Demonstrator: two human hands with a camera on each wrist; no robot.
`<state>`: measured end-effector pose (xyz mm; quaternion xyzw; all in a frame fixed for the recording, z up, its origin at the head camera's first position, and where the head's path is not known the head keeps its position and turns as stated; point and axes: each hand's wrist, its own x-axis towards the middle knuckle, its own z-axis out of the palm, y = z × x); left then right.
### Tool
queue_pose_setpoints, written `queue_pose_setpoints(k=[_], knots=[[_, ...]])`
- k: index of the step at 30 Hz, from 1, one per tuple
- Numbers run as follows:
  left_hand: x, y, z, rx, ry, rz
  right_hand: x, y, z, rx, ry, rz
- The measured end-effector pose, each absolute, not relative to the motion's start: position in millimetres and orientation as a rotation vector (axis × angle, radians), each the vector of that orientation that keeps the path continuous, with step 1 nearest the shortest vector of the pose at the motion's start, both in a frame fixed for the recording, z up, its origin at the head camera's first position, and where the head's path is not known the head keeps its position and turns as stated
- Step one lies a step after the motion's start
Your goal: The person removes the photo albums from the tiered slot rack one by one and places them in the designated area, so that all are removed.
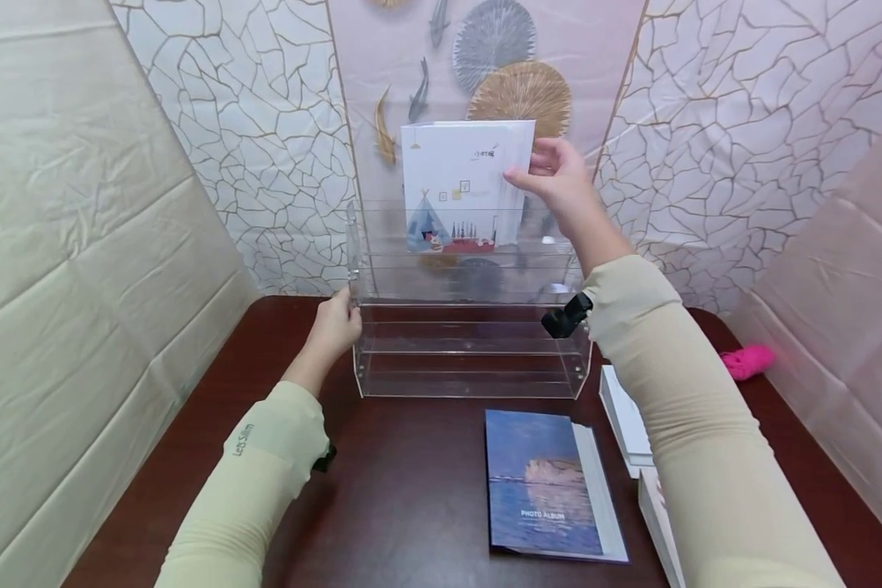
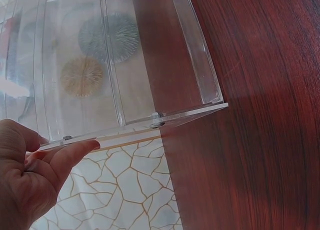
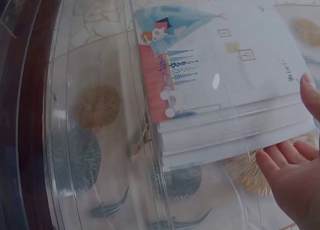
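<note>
A clear acrylic tiered rack (image 1: 470,384) stands at the back of the table. My left hand (image 1: 336,325) pinches its left side panel, thumb on one face and fingers on the other, as the left wrist view shows. A thick white album (image 1: 441,163) with a drawn tent and small frames on its cover stands upright at the rack's top tier, its lower part behind clear acrylic. My right hand (image 1: 562,184) holds the album's right edge, the thumb (image 3: 311,92) at the front cover and the fingers (image 3: 280,162) toward the back.
A blue photo album (image 1: 544,482) lies flat on the dark red table (image 1: 382,498) in front of the rack. White books (image 1: 625,416) lie to its right, partly behind my right sleeve. A pink bundle (image 1: 748,362) sits at the right edge. Patterned cloth (image 1: 265,147) hangs behind.
</note>
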<state>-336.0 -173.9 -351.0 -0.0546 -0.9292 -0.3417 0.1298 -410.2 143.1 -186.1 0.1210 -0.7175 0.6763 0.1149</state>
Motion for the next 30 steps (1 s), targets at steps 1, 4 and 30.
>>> queue_pose_setpoints(k=[1,4,30], knots=[[-336,-174,-351,-0.155,-2.701,-0.991,-412,141,-186,0.346,-2.125,1.976],[-336,-175,-351,-0.15,-2.707,-0.998,-416,136,-188,0.294,-2.219,1.921],[-343,-178,-352,-0.158,-2.704,-0.996,-422,118,-189,0.257,-2.36,1.64]])
